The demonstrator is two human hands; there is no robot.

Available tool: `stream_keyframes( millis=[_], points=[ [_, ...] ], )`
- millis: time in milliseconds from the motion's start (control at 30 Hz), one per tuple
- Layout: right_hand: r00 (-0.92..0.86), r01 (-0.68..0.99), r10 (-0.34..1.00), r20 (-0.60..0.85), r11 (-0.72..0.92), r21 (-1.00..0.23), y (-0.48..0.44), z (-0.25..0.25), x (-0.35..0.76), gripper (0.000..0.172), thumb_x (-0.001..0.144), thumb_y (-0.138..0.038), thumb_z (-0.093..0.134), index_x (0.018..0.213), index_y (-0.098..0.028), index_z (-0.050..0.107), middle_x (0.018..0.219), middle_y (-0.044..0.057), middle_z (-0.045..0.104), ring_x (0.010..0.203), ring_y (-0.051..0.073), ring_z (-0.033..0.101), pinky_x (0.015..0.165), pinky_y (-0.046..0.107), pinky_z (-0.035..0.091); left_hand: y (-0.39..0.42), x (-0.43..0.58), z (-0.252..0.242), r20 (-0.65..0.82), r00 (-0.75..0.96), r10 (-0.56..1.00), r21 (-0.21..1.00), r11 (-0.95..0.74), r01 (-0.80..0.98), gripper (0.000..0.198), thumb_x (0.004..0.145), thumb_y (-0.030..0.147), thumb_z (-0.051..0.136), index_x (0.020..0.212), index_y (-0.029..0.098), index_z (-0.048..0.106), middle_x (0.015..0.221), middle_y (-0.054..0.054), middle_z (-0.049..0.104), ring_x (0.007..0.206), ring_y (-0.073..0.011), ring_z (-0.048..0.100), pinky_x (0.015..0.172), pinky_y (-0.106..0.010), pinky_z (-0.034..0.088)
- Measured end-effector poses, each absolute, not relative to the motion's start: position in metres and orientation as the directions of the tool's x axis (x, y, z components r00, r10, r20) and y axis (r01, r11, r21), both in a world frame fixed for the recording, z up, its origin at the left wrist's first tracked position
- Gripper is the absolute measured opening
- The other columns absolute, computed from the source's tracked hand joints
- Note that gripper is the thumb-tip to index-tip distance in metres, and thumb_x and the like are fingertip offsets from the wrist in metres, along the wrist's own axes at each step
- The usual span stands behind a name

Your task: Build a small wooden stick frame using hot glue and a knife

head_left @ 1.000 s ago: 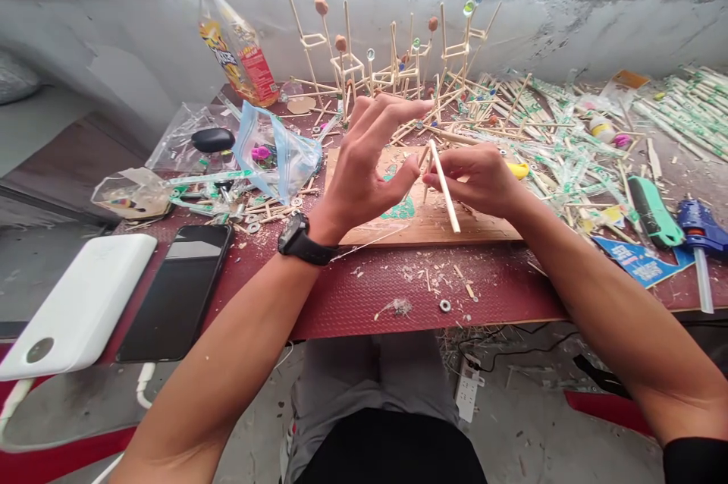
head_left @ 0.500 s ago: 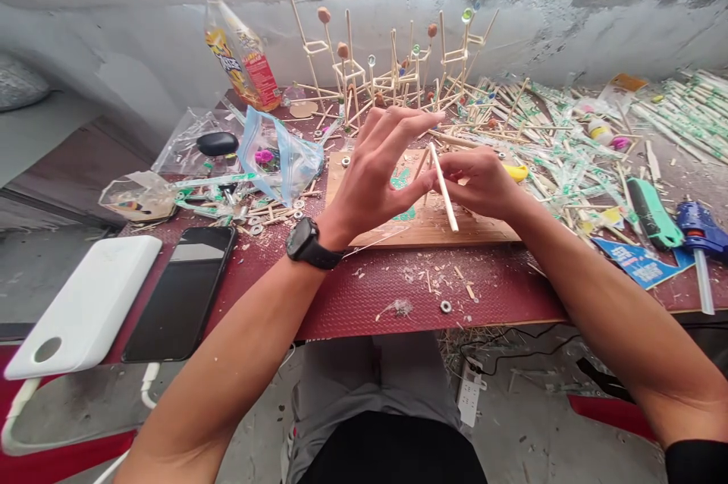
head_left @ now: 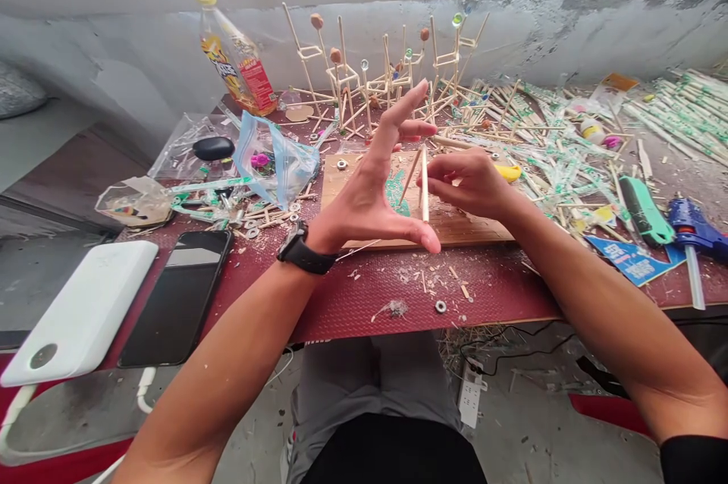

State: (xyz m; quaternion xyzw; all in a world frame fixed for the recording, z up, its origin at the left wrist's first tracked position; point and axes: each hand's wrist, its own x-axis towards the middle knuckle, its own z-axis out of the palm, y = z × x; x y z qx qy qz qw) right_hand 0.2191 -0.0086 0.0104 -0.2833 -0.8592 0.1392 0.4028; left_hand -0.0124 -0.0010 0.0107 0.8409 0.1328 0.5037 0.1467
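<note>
The person's left hand [head_left: 369, 199] is spread wide with the palm turned inward, thumb stretched low to the right and forefinger raised; its fingers are released and hold nothing, though whether the thumb touches wood cannot be told. The right hand [head_left: 469, 179] reaches in from the right, wrist bent, thumb and forefinger grasping a cluster of at least two thin sticks [head_left: 425, 177]. The sticks stand over one wooden board [head_left: 337, 192], near the middle of the front edge of the counter [head_left: 341, 309]. Near the front left corner lie one phone [head_left: 177, 298] and one power bank [head_left: 85, 309]. One bottle [head_left: 236, 59] and three brown balls [head_left: 317, 21] on stick frames stand along the back edge. One blue glue gun [head_left: 691, 222] lies toward the right, by the front edge.
</note>
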Motion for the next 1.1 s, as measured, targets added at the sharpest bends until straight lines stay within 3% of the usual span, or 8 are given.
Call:
stream_keyframes(
  millis=[100,267,600,800,1100],
  points=[
    [-0.520,0.383,0.602,0.606,0.798,-0.464,-0.007,0.010,0.221,0.029,0.104,-0.031,0.073,0.077,-0.022,0.068,0.062,-0.006,0.057,0.058,0.010,0.046,0.057,0.032,0.040,0.001,-0.010,0.008,0.829,0.436,0.349,0.383,-0.924,0.011,0.133,0.073,0.107,0.069,0.180,0.043,0.023,0.156,-0.010,0.061,0.143,-0.0377,0.072,0.107,-0.060,0.066],
    [-0.540,0.379,0.585,0.605,0.811,-0.446,-0.005,0.007,0.222,0.029,0.105,-0.031,0.073,0.077,-0.022,0.069,0.062,-0.007,0.055,0.057,0.009,0.043,0.057,0.031,0.041,0.006,-0.009,0.005,0.822,0.456,0.342,0.368,-0.929,0.034,0.156,0.061,0.103,0.085,0.185,0.039,0.013,0.179,-0.017,0.041,0.153,-0.0396,0.061,0.114,-0.052,0.066],
    [-0.524,0.344,0.571,0.633,0.821,-0.456,-0.003,0.006,0.222,0.029,0.104,-0.029,0.075,0.077,-0.022,0.068,0.063,-0.006,0.058,0.056,0.009,0.044,0.056,0.031,0.039,-0.003,-0.004,0.006,0.842,0.432,0.323,0.346,-0.938,0.025,0.150,0.070,0.086,0.096,0.185,0.039,0.012,0.186,-0.017,0.034,0.160,-0.0396,0.055,0.117,-0.050,0.066],
    [-0.511,0.366,0.603,0.613,0.798,-0.479,-0.005,0.009,0.223,0.021,0.101,-0.034,0.078,0.084,-0.022,0.074,0.066,-0.004,0.064,0.056,0.009,0.049,0.054,0.030,0.040,-0.006,-0.005,0.008,0.850,0.425,0.310,0.357,-0.933,-0.034,0.144,0.073,0.090,0.091,0.184,0.038,0.016,0.187,-0.017,0.031,0.163,-0.0405,0.053,0.120,-0.051,0.065],
    [-0.357,0.418,0.652,0.669,0.752,-0.509,-0.008,0.007,0.221,0.015,0.098,-0.034,0.076,0.098,-0.019,0.079,0.072,-0.002,0.073,0.059,0.010,0.058,0.059,0.030,0.048,-0.008,-0.007,0.009,0.835,0.446,0.322,0.372,-0.928,-0.026,0.144,0.074,0.087,0.092,0.184,0.039,0.014,0.189,-0.016,0.027,0.165,-0.0418,0.050,0.120,-0.053,0.064]
  ],
)
